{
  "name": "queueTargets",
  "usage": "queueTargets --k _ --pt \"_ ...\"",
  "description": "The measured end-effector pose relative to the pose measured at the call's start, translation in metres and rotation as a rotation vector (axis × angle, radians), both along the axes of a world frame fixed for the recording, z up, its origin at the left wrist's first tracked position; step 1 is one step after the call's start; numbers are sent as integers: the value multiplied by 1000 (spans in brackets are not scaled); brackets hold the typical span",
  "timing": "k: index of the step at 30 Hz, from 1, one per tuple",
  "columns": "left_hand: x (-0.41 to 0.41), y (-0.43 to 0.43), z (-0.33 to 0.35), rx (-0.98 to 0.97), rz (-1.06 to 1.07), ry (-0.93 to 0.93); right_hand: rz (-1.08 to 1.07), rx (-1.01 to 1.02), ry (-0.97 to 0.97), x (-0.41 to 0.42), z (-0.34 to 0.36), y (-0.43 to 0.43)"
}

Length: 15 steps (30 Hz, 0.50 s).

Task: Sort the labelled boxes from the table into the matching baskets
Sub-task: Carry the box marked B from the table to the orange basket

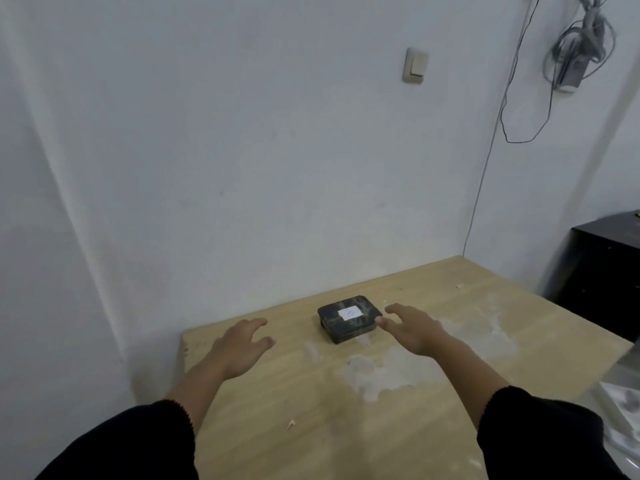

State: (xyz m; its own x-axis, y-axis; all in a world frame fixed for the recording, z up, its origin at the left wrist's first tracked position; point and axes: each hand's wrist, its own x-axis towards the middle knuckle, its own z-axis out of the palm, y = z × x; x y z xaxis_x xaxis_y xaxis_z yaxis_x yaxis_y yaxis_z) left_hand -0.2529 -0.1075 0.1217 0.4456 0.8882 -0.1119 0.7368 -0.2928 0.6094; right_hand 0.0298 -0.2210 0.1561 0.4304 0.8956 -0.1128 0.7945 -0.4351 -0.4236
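One flat dark box [348, 318] with a small white label on its lid lies on the wooden table [311, 410], near the far edge. My right hand [412, 329] hovers just right of it, fingers spread, the thumb tip close to or touching the box's right side. My left hand [239, 348] is over the table a short way left of the box, fingers apart and holding nothing. No basket shows in this view.
A white wall runs behind the table. White smears mark the tabletop to the right of the box. A black cabinet [606, 271] stands beyond the table's right edge. A pale object [620, 407] lies low at the right. Cables hang on the wall.
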Motion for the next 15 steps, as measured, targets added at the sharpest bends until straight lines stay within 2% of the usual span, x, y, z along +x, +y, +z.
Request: queueTargets --k 8,15 --pt "104 55 -32 -51 95 46 30 -2 39 111 -22 79" --pt "164 70 -69 -106 244 -87 101 -68 21 175 -69 142"
